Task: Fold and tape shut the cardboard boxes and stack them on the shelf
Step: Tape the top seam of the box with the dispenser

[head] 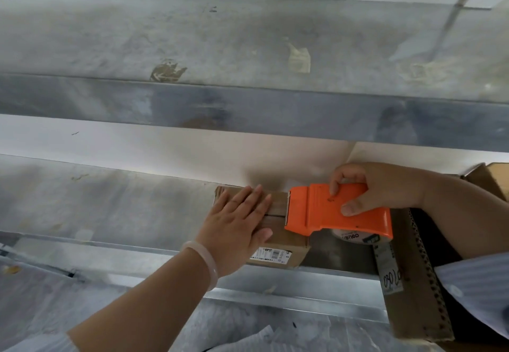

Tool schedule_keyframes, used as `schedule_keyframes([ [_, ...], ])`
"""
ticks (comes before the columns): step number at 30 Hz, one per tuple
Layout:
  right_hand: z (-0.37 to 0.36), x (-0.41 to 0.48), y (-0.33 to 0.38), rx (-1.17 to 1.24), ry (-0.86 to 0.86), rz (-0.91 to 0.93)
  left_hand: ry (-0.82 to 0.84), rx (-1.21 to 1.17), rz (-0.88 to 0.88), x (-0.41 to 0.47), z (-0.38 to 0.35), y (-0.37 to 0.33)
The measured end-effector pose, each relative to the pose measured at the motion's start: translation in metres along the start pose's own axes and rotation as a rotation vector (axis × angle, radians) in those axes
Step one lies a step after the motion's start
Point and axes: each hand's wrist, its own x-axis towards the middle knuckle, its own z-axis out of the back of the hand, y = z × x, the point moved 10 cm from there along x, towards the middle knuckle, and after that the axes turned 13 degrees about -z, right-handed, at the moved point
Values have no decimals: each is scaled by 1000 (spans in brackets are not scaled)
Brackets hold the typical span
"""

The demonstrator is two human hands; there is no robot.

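A small brown cardboard box (278,247) with a barcode label on its front stands on the metal shelf (110,208). My left hand (239,216) lies flat on the box's top with straight fingers, pressing down over the flap seam. My right hand (377,186) grips an orange tape dispenser (330,211), whose front edge meets the right end of the box top. A strip of clear tape runs along the seam from under my left fingers to the dispenser. The tape roll (355,237) shows beneath the dispenser.
A larger open cardboard box (413,296) with handwritten digits on a label stands at the right, partly under my right arm. Another shelf board (248,48) hangs close above. The shelf's front rail (275,277) runs below the small box. The white wall is behind.
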Motion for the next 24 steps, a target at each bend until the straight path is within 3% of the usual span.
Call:
schedule_keyframes([
  [4,-2,1,0,-22,-8,-20,67,58,-42,-3,-10,1],
  [24,-33,7,31,127,-9,-17,73,54,-139,-31,-2,48],
])
